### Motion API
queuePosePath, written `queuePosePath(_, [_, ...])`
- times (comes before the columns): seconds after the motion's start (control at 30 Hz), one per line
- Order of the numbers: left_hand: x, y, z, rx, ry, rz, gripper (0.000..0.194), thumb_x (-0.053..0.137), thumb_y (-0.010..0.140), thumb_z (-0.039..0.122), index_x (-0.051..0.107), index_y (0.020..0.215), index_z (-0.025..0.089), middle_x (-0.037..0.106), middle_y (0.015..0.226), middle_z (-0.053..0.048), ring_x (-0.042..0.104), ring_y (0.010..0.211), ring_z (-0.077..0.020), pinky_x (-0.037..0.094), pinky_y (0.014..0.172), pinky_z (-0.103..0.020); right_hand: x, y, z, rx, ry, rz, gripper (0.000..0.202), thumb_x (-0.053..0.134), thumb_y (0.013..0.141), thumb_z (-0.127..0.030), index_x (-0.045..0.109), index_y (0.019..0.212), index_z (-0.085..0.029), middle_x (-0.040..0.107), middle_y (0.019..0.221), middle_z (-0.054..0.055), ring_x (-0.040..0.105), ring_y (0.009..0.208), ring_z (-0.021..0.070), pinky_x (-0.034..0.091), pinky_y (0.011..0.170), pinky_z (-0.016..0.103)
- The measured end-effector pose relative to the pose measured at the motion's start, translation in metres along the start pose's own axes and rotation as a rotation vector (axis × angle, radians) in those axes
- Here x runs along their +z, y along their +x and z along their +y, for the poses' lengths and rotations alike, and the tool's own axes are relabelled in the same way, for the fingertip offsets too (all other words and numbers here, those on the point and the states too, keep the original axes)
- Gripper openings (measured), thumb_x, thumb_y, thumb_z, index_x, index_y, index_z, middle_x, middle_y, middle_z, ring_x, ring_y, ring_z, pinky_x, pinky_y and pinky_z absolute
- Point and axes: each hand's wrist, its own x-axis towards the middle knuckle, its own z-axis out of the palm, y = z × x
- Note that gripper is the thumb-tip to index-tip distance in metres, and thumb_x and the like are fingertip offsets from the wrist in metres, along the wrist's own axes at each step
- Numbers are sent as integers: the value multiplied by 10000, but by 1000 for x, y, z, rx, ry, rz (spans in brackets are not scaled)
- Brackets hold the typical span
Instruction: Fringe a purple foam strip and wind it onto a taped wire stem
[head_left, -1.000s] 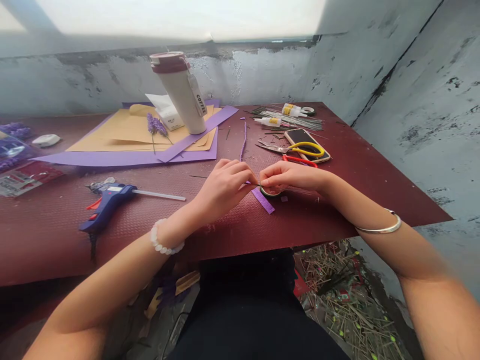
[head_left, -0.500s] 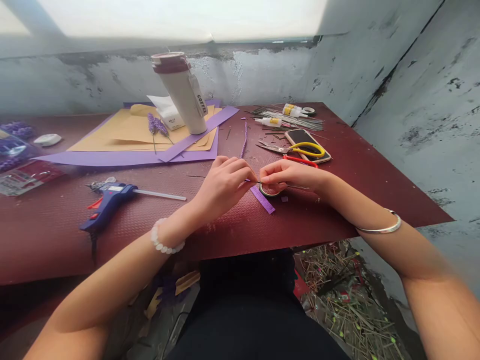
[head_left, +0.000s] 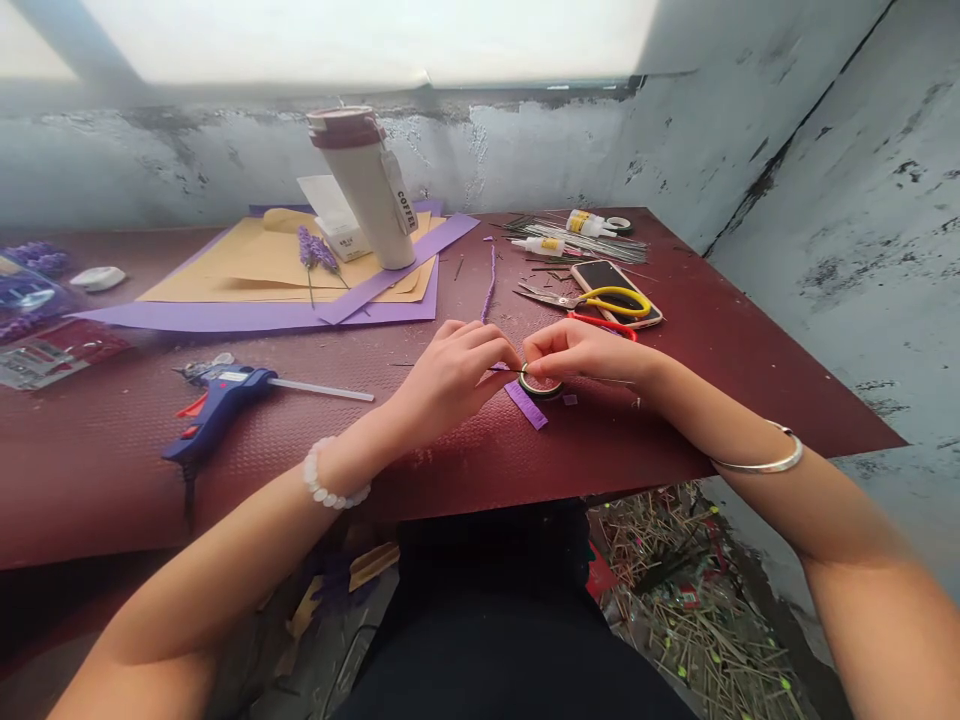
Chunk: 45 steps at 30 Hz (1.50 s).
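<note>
My left hand is closed in a pinch on a thin dark wire, which runs roughly level between both hands. Its left end sticks out past the left hand, and its pale right part passes beneath my right hand. That hand is closed too, with thumb and forefinger pinching the wire close to the left fingertips. Just under the fingers lies a tape roll, partly hidden. Beside it rests a short purple crepe-paper strip. A twisted purple stem lies behind the hands.
Scissors overlap a phone at the right. Glue bottles and loose wires lie behind. A tall coffee cup stands on paper sheets. At left is a blue glue gun.
The wire has shifted slightly to the right through the fingers or with them. Both hands stay nearly in place, still pinching close together.
</note>
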Motion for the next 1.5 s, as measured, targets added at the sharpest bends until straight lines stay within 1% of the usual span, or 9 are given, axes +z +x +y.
queuePosePath(0.17, [1, 0, -2, -55, -50, -46, 185, 522, 972, 299, 672, 945, 194, 732, 973, -41, 628, 899, -175, 411, 839, -317, 1, 0, -1, 1, -86, 27, 226, 638, 816, -252, 521, 648, -156, 491, 607, -49, 412, 577, 74, 292, 543, 230])
queuePosePath(0.33, [1, 1, -4, -63, -51, -90, 225, 494, 980, 264, 687, 896, 183, 723, 876, -43, 632, 822, -170, 431, 817, -314, 2, 0, 0, 23, -25, 7, 252, 642, 840, -256, 512, 649, -155, 476, 594, -48, 401, 563, 68, 283, 526, 219])
queuePosePath(0.5, [0, 1, -3, -95, -97, -90, 228, 494, 979, 277, 683, 889, 187, 720, 871, -35, 635, 836, -159, 450, 805, -292, 2, 1, 2, 41, 14, 22, 371, 556, 940, -404, 550, 688, -132, 483, 587, -34, 350, 505, 56, 238, 469, 221])
queuePosePath(0.63, [0, 0, -2, -92, -127, -77, 182, 537, 960, 263, 675, 869, 185, 719, 867, -25, 636, 832, -152, 452, 807, -282, 1, 1, 2, 67, 14, 33, 416, 542, 950, -449, 551, 682, -130, 466, 576, -38, 335, 497, 54, 223, 455, 222])
queuePosePath(0.83, [0, 0, -1, -53, -162, -19, 115, 589, 934, 233, 666, 865, 182, 716, 853, -18, 630, 810, -145, 452, 799, -277, 1, 0, 0, 63, 32, -35, 374, 534, 956, -390, 531, 683, -135, 432, 576, -50, 279, 481, 45, 185, 461, 233])
queuePosePath(1.03, [-2, 1, 0, -74, -144, -45, 102, 590, 924, 217, 663, 862, 182, 706, 842, -19, 634, 828, -157, 457, 834, -300, 0, -1, -2, 73, 13, -75, 258, 631, 874, -308, 541, 702, -138, 448, 591, -56, 331, 521, 53, 216, 487, 224])
queuePosePath(1.23, [0, 0, 1, -108, -188, -80, 103, 583, 923, 228, 660, 940, 161, 716, 955, -53, 652, 844, -153, 480, 766, -259, 2, 0, -2, 87, -21, -9, 216, 651, 826, -259, 527, 687, -148, 465, 610, -53, 400, 567, 67, 287, 531, 224])
queuePosePath(1.4, [-1, -2, 3, -168, -125, -136, 197, 510, 953, 232, 690, 893, 179, 726, 760, -1, 636, 659, -118, 429, 616, -210, 4, -1, -2, 63, -47, 35, 238, 650, 846, -306, 544, 708, -143, 458, 617, -55, 384, 565, 64, 275, 524, 225])
queuePosePath(1.5, [-2, -2, 3, -180, -102, -108, 205, 510, 953, 238, 693, 880, 179, 733, 750, 0, 640, 656, -118, 427, 616, -208, 4, -1, -3, 52, -28, 58, 323, 570, 916, -383, 530, 700, -146, 412, 600, -63, 330, 534, 58, 238, 494, 227])
